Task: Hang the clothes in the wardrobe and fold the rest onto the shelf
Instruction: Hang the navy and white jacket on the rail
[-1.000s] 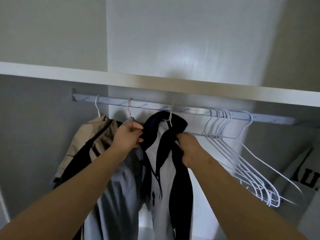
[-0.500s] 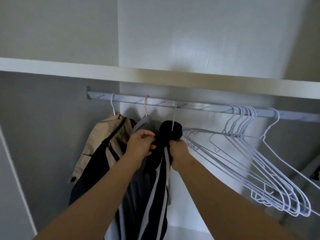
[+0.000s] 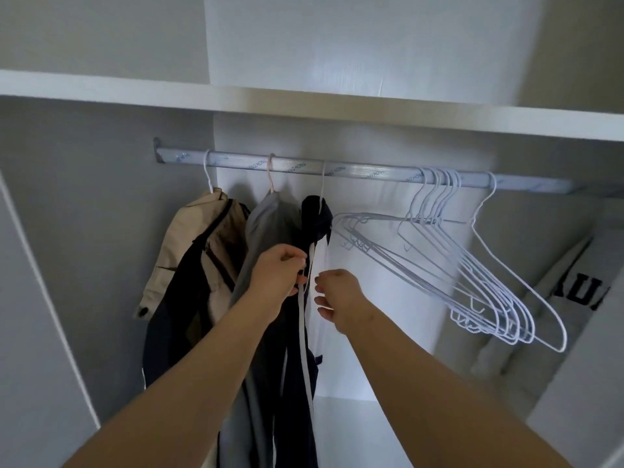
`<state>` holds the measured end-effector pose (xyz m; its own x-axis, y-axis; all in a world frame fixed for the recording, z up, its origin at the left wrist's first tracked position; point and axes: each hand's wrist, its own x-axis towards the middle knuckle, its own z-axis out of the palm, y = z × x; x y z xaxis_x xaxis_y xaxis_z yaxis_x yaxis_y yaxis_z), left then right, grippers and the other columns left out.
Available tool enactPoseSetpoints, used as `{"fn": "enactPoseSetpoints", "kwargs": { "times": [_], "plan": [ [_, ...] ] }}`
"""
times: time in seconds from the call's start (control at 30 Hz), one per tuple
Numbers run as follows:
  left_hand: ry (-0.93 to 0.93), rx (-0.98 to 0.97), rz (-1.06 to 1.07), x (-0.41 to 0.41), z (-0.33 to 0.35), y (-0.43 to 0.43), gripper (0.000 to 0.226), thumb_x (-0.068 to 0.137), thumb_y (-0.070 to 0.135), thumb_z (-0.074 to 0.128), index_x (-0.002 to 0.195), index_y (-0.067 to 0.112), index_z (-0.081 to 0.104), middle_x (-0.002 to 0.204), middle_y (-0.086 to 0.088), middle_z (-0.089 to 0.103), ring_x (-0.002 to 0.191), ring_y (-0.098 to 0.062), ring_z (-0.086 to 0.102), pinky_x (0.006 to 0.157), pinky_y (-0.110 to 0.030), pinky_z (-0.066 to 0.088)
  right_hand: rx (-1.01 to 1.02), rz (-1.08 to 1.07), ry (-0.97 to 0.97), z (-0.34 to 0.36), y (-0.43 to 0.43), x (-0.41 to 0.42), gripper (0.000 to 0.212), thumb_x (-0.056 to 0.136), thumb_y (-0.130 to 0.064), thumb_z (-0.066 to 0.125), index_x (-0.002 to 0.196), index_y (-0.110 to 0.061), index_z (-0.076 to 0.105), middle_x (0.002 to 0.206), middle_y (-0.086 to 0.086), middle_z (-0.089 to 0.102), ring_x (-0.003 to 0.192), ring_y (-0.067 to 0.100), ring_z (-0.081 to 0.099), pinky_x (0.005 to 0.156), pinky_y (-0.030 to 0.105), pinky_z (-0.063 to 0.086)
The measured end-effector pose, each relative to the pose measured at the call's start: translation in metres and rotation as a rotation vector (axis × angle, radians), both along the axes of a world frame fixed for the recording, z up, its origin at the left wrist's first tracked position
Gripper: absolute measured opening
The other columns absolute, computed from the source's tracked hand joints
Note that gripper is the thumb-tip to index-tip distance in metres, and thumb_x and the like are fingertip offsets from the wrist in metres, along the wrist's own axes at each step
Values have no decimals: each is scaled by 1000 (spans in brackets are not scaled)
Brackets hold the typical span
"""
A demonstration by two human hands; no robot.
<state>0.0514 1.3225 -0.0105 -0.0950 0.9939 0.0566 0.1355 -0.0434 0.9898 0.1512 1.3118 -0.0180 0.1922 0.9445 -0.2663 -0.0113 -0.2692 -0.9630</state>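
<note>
Hanging on rail [image 3: 371, 172]: beige jacket [image 3: 189, 244], grey top [image 3: 266, 224], dark striped jacket [image 3: 315, 214], pinched by left hand [image 3: 278, 271] fingers; right hand [image 3: 337, 298] fingers released. Folding judged outstanding.

home wardrobe: rail [image 3: 304, 167], hangers [image 3: 472, 265]

open stretch of rail [image 3: 368, 172] between dark striped garment [image 3: 312, 224] and bunched empty hangers [image 3: 472, 268]. left end blocked by tan jacket [image 3: 196, 238] and grey garment [image 3: 266, 224]. shelf [image 3: 304, 103] close above rail.
</note>
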Motion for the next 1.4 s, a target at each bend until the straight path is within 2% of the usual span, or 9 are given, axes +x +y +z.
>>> {"fn": "enactPoseSetpoints", "kwargs": {
  "times": [0.07,0.17,0.33,0.5,0.67,0.77,1.07,1.4],
  "plan": [
    [12,0,-14,3,-3,-21,20,92,11,49,82,25,59,80,4,62,63,-6,58,55,-19,39,-29,-18,17,0,-25,3,9,93,-6,45,96,-9,54,77,5,50,64,14,47,54,21,41],
    [30,-12,-50,13,-10,-59,19,92,11,49,85,25,60,79,6,62,61,-4,58,54,-18,38,-39,-49,24,-6,-64,11,9,94,-8,46,88,-11,52,78,5,51,65,14,47,56,22,42],
    [37,-110,-115,31,-35,-146,17,94,14,50,85,25,57,88,3,62,69,-8,59,54,-19,38,-73,-109,50,-32,-156,30,11,93,-9,46,85,-14,51,79,5,53,65,15,48,57,23,43],
    [54,-250,-147,44,-76,-252,13,94,14,50,89,21,59,85,1,63,67,-9,59,54,-19,41,-167,-173,86,-70,-264,45,17,94,-10,47,78,-16,51,77,4,54,63,14,49,55,21,42],
    [87,-388,-182,49,-116,-346,13,93,16,51,84,21,59,84,0,64,67,-10,60,55,-20,43,-288,-239,137,-110,-363,45,17,94,-11,48,79,-16,51,79,5,56,66,15,50,59,23,44],
    [100,-437,-222,50,-132,-388,12,93,15,51,86,19,60,83,0,64,64,-10,60,54,-21,41,-331,-285,158,-129,-410,45,16,94,-11,49,79,-16,51,78,6,56,64,15,49,56,22,43],
    [166,-530,-416,27,-175,-522,16,90,11,51,80,20,60,75,0,63,57,-11,58,51,-18,43,-384,-477,263,-188,-565,15,14,92,-11,46,81,-15,52,68,3,53,51,14,43,48,21,34],
    [320,-683,-826,-25,-225,-740,14,91,10,50,84,16,59,75,-1,60,59,-12,57,52,-22,40,-500,-910,391,-231,-819,-67,12,91,-11,49,80,-13,52,66,3,52,52,15,44,48,23,34]
  ]
}}
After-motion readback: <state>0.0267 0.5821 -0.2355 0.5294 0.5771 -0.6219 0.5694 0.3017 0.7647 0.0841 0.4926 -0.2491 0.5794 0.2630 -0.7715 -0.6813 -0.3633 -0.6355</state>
